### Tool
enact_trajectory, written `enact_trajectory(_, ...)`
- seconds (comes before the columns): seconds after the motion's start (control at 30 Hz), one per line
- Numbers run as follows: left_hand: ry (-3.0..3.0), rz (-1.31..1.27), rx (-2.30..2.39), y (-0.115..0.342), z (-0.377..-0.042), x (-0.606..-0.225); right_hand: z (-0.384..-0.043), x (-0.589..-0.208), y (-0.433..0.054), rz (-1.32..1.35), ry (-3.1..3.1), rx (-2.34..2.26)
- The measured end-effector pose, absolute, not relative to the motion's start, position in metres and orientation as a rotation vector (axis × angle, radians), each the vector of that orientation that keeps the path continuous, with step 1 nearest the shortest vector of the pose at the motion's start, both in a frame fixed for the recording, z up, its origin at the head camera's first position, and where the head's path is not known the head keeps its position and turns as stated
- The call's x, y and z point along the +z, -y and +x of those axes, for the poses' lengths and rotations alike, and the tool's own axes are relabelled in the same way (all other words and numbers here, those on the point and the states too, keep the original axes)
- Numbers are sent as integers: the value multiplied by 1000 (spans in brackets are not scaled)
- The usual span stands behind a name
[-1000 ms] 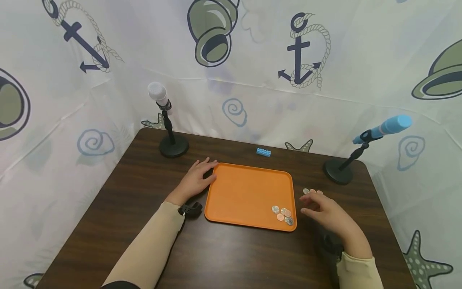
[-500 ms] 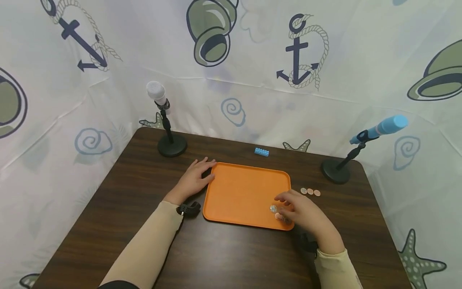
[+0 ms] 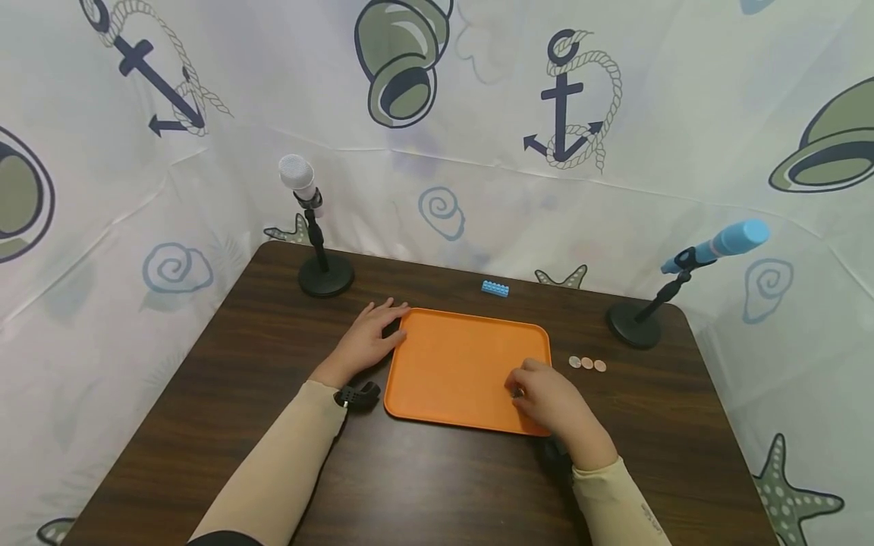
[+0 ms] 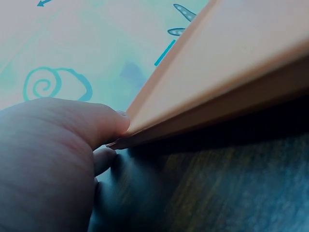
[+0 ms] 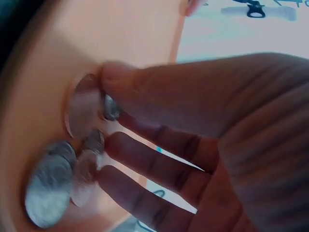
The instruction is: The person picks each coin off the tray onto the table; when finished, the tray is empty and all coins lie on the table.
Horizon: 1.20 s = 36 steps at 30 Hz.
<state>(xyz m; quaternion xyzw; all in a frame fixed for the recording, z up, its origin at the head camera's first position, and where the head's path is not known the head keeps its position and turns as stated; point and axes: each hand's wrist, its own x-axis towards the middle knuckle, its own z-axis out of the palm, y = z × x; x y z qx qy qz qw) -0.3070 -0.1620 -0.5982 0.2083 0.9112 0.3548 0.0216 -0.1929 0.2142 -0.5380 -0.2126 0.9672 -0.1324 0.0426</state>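
Observation:
An orange tray (image 3: pixel 451 364) lies on the dark wooden table. At its left side rests my left hand (image 3: pixel 365 341), fingers extended along the rim; the left wrist view shows the thumb (image 4: pixel 113 123) against the tray's corner. My right hand (image 3: pixel 549 398) is low over the tray's right part. Between its thumb and index finger it pinches a silver coin (image 5: pixel 111 108), while the other fingers reach toward the remaining coins. Near them are a copper coin (image 5: pixel 83 106), a larger silver coin (image 5: pixel 48 193) and another copper coin (image 5: pixel 84 179), partly overlapping. From the head, the hand hides these coins.
Three coins (image 3: pixel 587 364) lie in a row right of the tray. Behind it sits a blue toy brick (image 3: pixel 495 288). A white microphone (image 3: pixel 298 174) on a stand is at back left, a blue microphone (image 3: pixel 727 243) on another at back right. A printed curtain (image 3: pixel 492 114) surrounds the table.
My right hand has moved left from beside the row of coins to over the tray, and its fingers have closed on a silver coin. The left hand stays at the tray's edge.

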Motion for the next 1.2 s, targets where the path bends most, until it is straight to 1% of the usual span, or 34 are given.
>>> enact_trajectory(0.23, -2822, 654, 1110, 163, -307, -600, -194, -539, -213, -536, -2960, -457)
enact_trajectory(0.4, -2832, 663, 1098, 164, -308, -602, -193, -545, -219, -539, -2983, -568)
enact_trajectory(0.6, -2824, 668, 1112, 164, -307, -598, -192, -549, -243, -590, -3002, -1018)
enact_trajectory(0.67, -2824, 669, 1113, 163, -306, -597, -194, -551, -259, -550, -3008, -1218)
enact_trajectory(0.73, -2828, 669, 1111, 163, -305, -597, -196, -555, -280, -438, -3011, -1459)
enact_trajectory(0.83, -2829, 669, 1109, 162, -305, -595, -199, -568, -317, -160, -2946, -1888)
enact_trajectory(0.93, -2825, 672, 1110, 161, -305, -594, -200, -582, -350, 125, -2736, -2375)
enact_trajectory(1.03, -2824, 665, 1124, 162, -305, -592, -201, -593, -371, 337, -2478, -2752)
enact_trajectory(1.13, -2829, 673, 1120, 162, -305, -593, -202, -598, -381, 474, -2351, -2893)
enact_trajectory(1.2, -2823, 680, 1113, 161, -305, -594, -201, -601, -383, 570, -2346, -2881)
